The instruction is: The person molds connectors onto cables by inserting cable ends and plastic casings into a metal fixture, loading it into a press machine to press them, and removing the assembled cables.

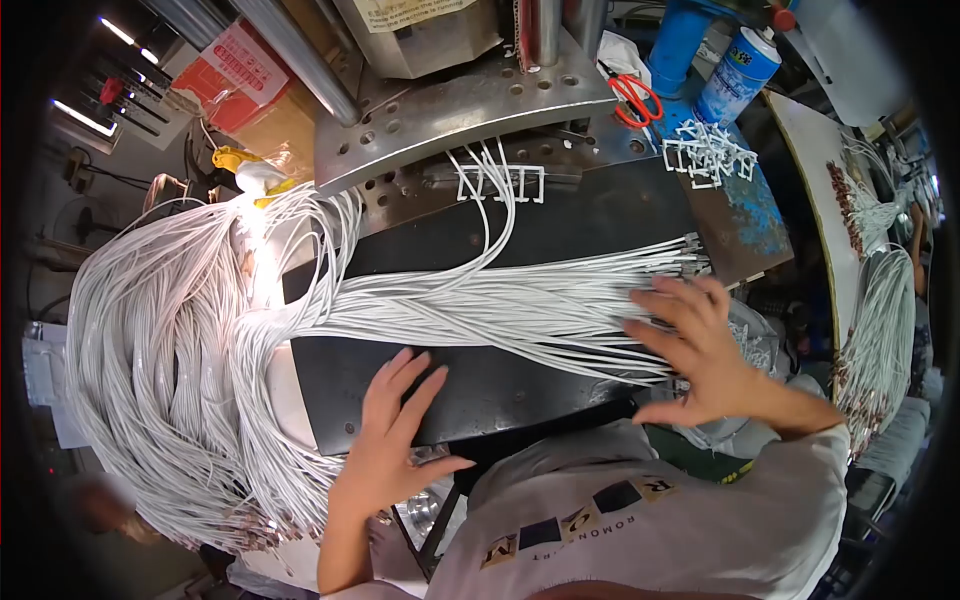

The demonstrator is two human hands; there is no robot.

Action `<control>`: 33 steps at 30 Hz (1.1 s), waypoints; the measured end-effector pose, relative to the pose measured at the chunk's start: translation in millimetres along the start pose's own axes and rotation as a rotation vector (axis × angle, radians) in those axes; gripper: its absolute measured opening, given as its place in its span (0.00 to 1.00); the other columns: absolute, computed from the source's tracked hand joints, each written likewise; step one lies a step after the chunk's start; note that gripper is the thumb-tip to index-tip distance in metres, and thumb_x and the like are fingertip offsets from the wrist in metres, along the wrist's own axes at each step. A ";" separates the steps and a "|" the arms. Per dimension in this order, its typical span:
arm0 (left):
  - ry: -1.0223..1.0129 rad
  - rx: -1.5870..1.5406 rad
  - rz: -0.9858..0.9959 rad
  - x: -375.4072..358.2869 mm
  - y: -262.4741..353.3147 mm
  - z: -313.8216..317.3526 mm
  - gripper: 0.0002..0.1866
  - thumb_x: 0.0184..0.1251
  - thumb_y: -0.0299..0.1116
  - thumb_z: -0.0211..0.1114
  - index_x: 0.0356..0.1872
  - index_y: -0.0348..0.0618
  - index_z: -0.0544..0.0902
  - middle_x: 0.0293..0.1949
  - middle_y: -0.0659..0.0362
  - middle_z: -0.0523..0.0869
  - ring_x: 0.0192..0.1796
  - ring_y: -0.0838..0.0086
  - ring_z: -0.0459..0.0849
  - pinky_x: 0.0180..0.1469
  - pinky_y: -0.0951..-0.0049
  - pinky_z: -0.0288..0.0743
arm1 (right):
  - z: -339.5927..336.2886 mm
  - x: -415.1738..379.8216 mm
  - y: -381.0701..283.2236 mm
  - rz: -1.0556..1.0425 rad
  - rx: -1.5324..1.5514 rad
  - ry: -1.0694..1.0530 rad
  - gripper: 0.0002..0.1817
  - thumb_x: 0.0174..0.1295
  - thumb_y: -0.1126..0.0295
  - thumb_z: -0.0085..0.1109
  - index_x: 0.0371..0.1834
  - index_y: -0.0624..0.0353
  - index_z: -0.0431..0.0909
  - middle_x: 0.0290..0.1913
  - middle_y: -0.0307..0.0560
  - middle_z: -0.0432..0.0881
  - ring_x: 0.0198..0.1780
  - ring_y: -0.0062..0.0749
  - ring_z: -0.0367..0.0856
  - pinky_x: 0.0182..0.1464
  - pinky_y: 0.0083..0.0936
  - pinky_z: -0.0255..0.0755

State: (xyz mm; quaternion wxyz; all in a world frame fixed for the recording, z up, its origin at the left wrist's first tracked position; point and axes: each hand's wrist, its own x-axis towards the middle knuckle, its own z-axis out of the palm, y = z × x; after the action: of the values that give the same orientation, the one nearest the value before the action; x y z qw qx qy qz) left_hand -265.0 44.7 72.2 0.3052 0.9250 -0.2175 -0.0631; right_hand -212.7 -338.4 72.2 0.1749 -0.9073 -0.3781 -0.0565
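A fanned bundle of thin white cables (470, 300) lies across a black work plate (350, 390), with small connector ends gathered at its right. My right hand (705, 350) is open, its fingers spread over the cable ends and overlapping them in this view. Below the bundle, my left hand (385, 440) is open and holds nothing, its fingertips over the plate's front part. Several cables curve up from the bundle to a white plastic frame (500, 184) under the metal press plate (470, 105).
A large mass of white cables (150, 350) hangs at the left. White plastic frame pieces (710, 152) are piled at the right, near red-handled scissors (636, 100) and a blue spray can (740, 75). More cables (875, 330) hang at the far right.
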 end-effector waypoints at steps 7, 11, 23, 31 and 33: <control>-0.165 -0.221 0.357 132.3 13.2 9.6 0.30 0.75 0.30 0.65 0.75 0.33 0.72 0.75 0.37 0.72 0.79 0.46 0.69 0.79 0.58 0.65 | 51.0 140.8 82.6 -0.051 -0.171 0.313 0.16 0.66 0.64 0.68 0.51 0.63 0.83 0.44 0.49 0.78 0.49 0.47 0.79 0.49 0.40 0.70; -0.217 0.159 0.275 159.8 0.2 7.6 0.18 0.75 0.28 0.61 0.63 0.32 0.80 0.66 0.42 0.81 0.69 0.48 0.79 0.73 0.58 0.72 | 71.0 164.7 105.8 -0.049 -0.163 0.214 0.14 0.65 0.65 0.70 0.48 0.63 0.86 0.44 0.52 0.82 0.50 0.50 0.82 0.52 0.43 0.74; -0.397 -0.250 0.090 190.5 -40.5 -17.5 0.13 0.69 0.34 0.74 0.37 0.33 0.83 0.25 0.52 0.81 0.29 0.66 0.79 0.35 0.64 0.72 | 48.6 116.7 70.3 0.217 0.237 0.253 0.09 0.63 0.70 0.71 0.41 0.63 0.84 0.34 0.51 0.82 0.37 0.50 0.83 0.40 0.43 0.75; -0.317 -0.251 0.113 187.1 -36.7 -17.9 0.10 0.70 0.32 0.71 0.37 0.33 0.83 0.28 0.48 0.83 0.28 0.64 0.79 0.35 0.59 0.72 | 46.2 119.0 70.1 0.279 0.374 0.722 0.07 0.69 0.74 0.67 0.44 0.61 0.79 0.36 0.49 0.78 0.34 0.41 0.79 0.38 0.33 0.71; -0.298 -0.267 0.137 186.4 -37.5 -17.6 0.10 0.71 0.32 0.71 0.39 0.34 0.84 0.29 0.51 0.84 0.31 0.68 0.79 0.36 0.63 0.74 | 26.9 114.0 79.8 0.215 0.005 0.851 0.09 0.67 0.73 0.69 0.47 0.60 0.80 0.39 0.50 0.78 0.39 0.44 0.79 0.44 0.37 0.71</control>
State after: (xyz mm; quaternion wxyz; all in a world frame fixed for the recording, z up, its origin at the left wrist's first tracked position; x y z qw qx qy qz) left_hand -79.7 -1.1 67.1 0.3933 0.8397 -0.3122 -0.2067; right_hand -76.5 -304.8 52.0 0.3223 -0.8370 -0.1759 -0.4058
